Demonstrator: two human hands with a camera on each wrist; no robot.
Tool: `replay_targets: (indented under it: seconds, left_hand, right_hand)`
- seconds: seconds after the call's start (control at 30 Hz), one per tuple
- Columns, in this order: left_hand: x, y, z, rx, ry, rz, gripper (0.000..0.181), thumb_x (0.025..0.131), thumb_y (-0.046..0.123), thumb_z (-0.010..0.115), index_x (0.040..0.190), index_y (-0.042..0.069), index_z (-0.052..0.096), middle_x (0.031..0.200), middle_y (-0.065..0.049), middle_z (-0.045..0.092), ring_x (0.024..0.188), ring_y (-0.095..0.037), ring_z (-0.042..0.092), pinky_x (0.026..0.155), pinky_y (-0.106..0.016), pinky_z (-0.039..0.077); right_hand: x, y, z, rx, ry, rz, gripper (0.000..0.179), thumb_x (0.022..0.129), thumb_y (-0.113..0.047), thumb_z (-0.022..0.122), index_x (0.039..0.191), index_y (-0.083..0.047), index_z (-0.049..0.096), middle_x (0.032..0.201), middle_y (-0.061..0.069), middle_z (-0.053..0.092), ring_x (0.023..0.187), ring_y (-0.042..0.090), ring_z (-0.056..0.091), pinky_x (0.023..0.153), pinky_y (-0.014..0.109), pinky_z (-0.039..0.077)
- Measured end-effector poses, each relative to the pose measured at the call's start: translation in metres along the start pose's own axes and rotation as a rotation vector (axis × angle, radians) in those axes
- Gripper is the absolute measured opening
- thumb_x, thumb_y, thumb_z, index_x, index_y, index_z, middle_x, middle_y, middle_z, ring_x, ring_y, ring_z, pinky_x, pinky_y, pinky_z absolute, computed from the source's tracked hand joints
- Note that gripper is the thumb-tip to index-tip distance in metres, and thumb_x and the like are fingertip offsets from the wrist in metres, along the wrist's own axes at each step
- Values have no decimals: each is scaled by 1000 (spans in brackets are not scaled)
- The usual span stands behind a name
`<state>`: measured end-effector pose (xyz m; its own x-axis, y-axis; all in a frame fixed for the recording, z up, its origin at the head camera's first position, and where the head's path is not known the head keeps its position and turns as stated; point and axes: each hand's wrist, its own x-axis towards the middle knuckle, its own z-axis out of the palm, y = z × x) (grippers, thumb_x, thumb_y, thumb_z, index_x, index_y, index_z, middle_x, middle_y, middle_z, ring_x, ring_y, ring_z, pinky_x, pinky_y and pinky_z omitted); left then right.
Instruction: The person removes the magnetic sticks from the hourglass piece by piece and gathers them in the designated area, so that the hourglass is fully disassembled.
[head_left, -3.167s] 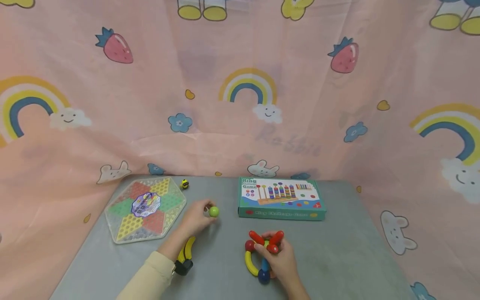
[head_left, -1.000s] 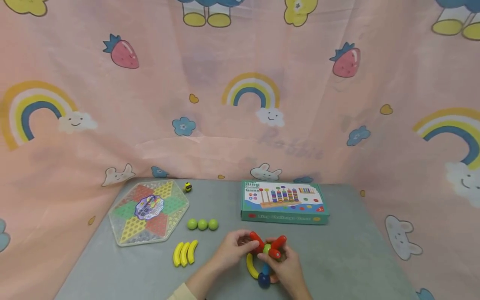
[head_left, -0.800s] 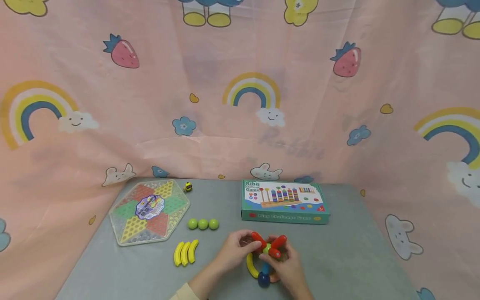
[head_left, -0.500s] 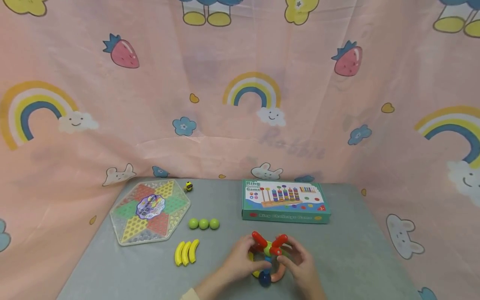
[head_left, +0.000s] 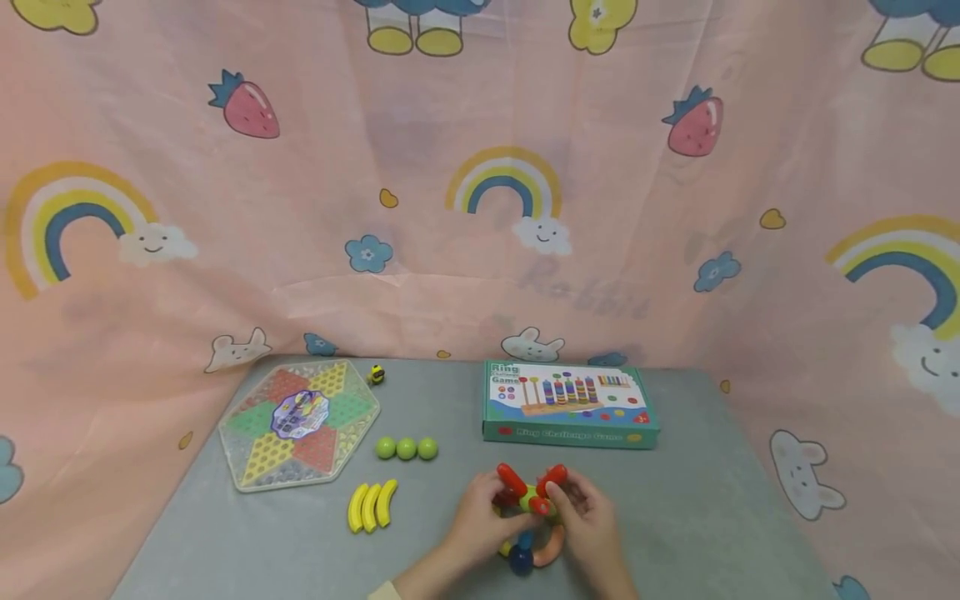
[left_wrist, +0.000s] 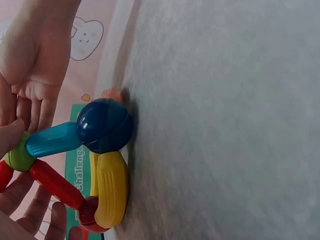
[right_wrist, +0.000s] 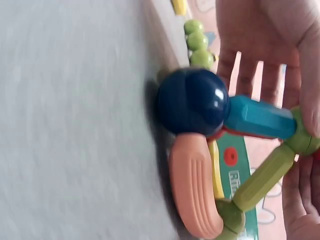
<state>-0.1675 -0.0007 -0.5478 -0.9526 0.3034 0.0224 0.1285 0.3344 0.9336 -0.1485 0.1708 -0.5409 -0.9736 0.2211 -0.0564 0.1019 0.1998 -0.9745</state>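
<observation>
Both hands are at a magnetic ball-and-stick toy point(head_left: 550, 548) low in the head view. A navy ball point(right_wrist: 192, 102) sits at its base, beside orange point(right_wrist: 192, 185) and yellow point(left_wrist: 112, 187) curved sticks. Blue point(left_wrist: 54, 140), red point(left_wrist: 57, 184) and green point(right_wrist: 264, 177) straight sticks slope up to a light-green ball point(left_wrist: 21, 155). More red sticks point(head_left: 512, 480) jut from the top. My left hand point(head_left: 476, 517) holds the toy's left side, thumb toward the blue stick. My right hand point(head_left: 594, 521) grips the upper right, its thumb against a red stick. Some fingertips are hidden behind the toy.
Three green balls point(head_left: 407, 448) lie in a row left of the hands, with three yellow curved sticks point(head_left: 370, 507) nearer. A hexagonal game board point(head_left: 300, 450) is at the left, a small bee figure point(head_left: 377, 374) behind. A Ring Challenge Game box point(head_left: 570, 408) stands beyond the toy.
My left hand has set a green ball beside the others and come right onto the toy. Since half a second ago, my right hand has drawn in on the red sticks, and the toy's top has shifted slightly.
</observation>
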Motion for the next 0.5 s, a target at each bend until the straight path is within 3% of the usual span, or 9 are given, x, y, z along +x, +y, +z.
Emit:
replay_targets:
  seconds: [0.17, 0.27, 0.43, 0.5]
  left_hand:
    - [0, 1, -8, 5, -15, -45, 30, 77, 42, 86, 99, 26, 74, 93, 14, 64, 94, -13, 54, 80, -33, 51]
    - [-1, -1, -11, -2, -4, -72, 35, 76, 42, 87, 101, 24, 71, 95, 10, 62, 95, -14, 54, 80, -31, 52]
    - [-4, -8, -15, -13, 69, -152, 49, 73, 46, 89, 105, 19, 63, 100, 3, 58, 96, -17, 51, 77, -26, 50]
    - [-6, -9, -16, 7, 99, -162, 51, 71, 46, 90, 106, 19, 63, 100, 5, 59, 96, -16, 50, 78, -27, 48]
  right_hand:
    - [5, 0, 4, 61, 63, 162, 49, 101, -32, 61, 138, 0, 55, 127, 19, 67, 114, 24, 67, 90, 28, 57]
    - [10, 4, -7, 17, 118, 167, 55, 102, -37, 58, 140, 3, 52, 127, 23, 65, 106, 21, 68, 86, 26, 59]
    - [17, 20, -43, -347, 53, 68, 41, 99, -27, 65, 125, 5, 64, 109, 17, 72, 89, 19, 68, 74, 29, 59]
    - [20, 27, -55, -471, -3, 70, 37, 97, -22, 67, 121, 6, 66, 98, 13, 73, 82, 17, 66, 70, 31, 57]
